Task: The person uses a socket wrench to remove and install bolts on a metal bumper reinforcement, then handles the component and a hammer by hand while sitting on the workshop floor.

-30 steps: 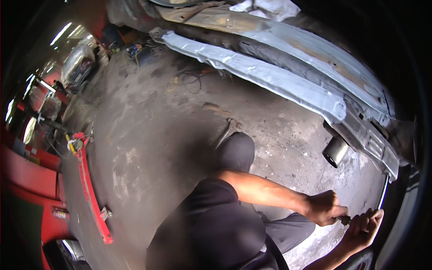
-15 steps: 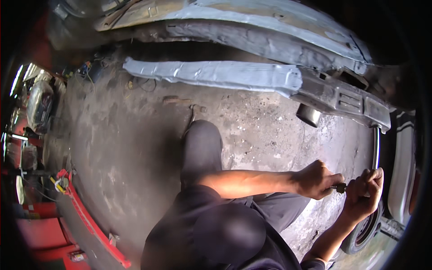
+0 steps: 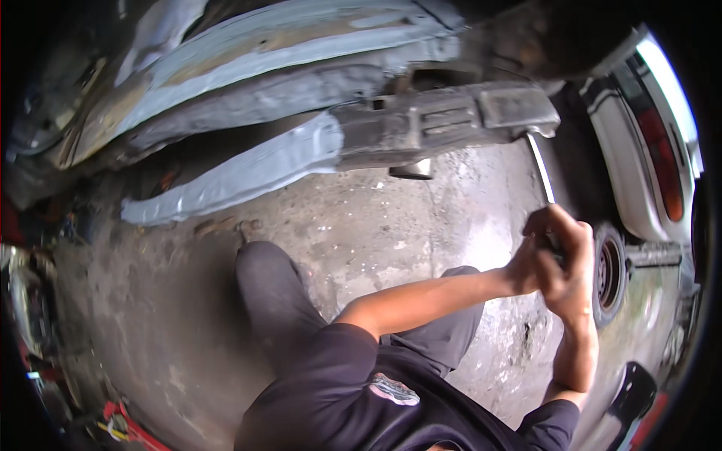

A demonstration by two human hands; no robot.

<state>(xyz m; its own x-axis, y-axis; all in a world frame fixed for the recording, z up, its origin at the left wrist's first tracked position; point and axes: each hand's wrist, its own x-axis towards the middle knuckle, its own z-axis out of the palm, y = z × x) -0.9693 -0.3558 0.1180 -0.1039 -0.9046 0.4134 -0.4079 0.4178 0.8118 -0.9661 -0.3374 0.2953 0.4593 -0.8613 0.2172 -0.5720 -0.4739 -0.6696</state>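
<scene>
My left hand (image 3: 524, 268) and my right hand (image 3: 569, 274) meet on the right side of the view, above the floor. The right hand, fingers bent, covers most of the left one's fingers. Something small and dark (image 3: 556, 252) shows between them, too blurred and covered to name. Both hands are closed around that spot. Beyond them lies a long metal frame rail (image 3: 376, 134), its left part coated light grey and its right end bare dark metal. Neither hand touches it. A short metal cylinder (image 3: 412, 170) sticks out beneath the rail.
Grey-coated body panels (image 3: 248, 105) stretch along the far side. A wheel (image 3: 608, 275) and a white car's rear (image 3: 628, 150) stand at the right. A hammer-like tool (image 3: 226, 225) lies near my left knee (image 3: 267, 274). Red metal parts (image 3: 128, 427) sit at the lower left.
My view has swung right, so the rail and wheel appear further left. My hands have come closer together, and the small dark piece seen between them is now mostly covered.
</scene>
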